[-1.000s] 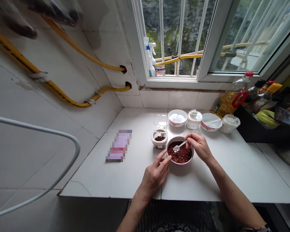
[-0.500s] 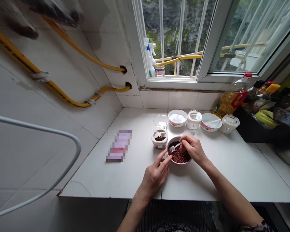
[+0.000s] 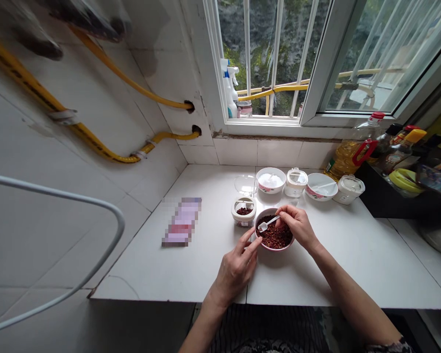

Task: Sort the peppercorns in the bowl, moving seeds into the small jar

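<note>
My right hand (image 3: 297,226) pinches the handle of a small white spoon (image 3: 263,226). The spoon's scoop lies over dark red-brown dried grains, perhaps peppercorns (image 3: 275,238), in a pink-rimmed bowl (image 3: 275,250). On the bowl's near left side, the fingers of my left hand (image 3: 238,267) grip the rim; its thumb is hidden. Just left of the bowl stands a small lidless seasoning jar (image 3: 243,220) with some of the same grains inside and a white bar across its mouth. Behind that jar a clear lid (image 3: 246,184) is tilted up.
Along the back stand a bowl of white powder (image 3: 271,181), a lidded jar (image 3: 296,182), a bowl with a white spoon (image 3: 321,187) and another jar (image 3: 350,189). An oil bottle (image 3: 347,154) and a black bottle box (image 3: 384,198) are right. A blurred purple packet (image 3: 183,223) lies left.
My right hand and the spoon handle have shifted slightly to the right. My left hand stays at the bowl's rim, and the view has shifted a little.
</note>
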`<action>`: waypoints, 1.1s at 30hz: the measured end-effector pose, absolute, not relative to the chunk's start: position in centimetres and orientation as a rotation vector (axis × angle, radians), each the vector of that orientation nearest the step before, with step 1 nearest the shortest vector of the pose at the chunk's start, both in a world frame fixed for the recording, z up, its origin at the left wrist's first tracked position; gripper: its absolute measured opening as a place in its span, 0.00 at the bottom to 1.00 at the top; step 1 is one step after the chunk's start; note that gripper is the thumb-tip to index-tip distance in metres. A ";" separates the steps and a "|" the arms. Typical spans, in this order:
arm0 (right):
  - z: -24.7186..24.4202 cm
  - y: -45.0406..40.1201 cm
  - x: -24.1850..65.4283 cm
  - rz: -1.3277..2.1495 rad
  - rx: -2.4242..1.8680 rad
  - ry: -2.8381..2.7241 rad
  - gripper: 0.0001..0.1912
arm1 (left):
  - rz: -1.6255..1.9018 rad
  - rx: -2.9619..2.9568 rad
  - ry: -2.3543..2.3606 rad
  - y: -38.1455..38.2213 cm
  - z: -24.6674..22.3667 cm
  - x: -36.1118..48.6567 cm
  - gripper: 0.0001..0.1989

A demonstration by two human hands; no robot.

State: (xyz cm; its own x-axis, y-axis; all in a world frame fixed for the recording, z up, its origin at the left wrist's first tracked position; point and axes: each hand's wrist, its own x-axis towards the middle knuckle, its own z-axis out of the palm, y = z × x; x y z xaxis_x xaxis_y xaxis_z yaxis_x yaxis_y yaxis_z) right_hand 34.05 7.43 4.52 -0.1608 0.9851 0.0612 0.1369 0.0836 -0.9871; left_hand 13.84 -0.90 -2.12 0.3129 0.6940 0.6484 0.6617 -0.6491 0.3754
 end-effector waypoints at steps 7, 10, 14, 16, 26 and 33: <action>5.1 7.9 34.3 1.177 -1.149 -1.413 0.11 | 1.280 2.504 1.274 -0.9 -1.9 13.9 0.23; 5.7 7.7 33.7 1.112 -1.097 -1.400 0.13 | 1.276 2.494 1.273 -0.9 -1.9 13.9 0.23; 5.8 7.1 32.2 0.903 -1.004 -1.509 0.11 | 1.271 2.488 1.269 -1.0 -2.0 13.9 0.23; 5.5 6.9 31.5 0.726 -0.950 -1.693 0.10 | 1.276 2.490 1.268 -1.0 -2.0 13.9 0.23; 5.8 7.0 33.7 0.566 -1.091 -1.769 0.08 | 1.275 2.494 1.283 -1.0 -2.0 13.8 0.25; 4.5 7.5 34.6 0.602 -1.181 -1.883 0.09 | 1.271 2.487 1.289 -1.1 -1.9 13.8 0.25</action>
State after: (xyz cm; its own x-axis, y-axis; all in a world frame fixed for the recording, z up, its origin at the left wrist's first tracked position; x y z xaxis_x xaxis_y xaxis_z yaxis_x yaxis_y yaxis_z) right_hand 34.58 7.50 4.51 -0.2295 0.8941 0.3845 0.5049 0.4471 -0.7383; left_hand 13.85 -1.06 -1.91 0.3080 0.7037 0.6403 0.6499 -0.6471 0.3986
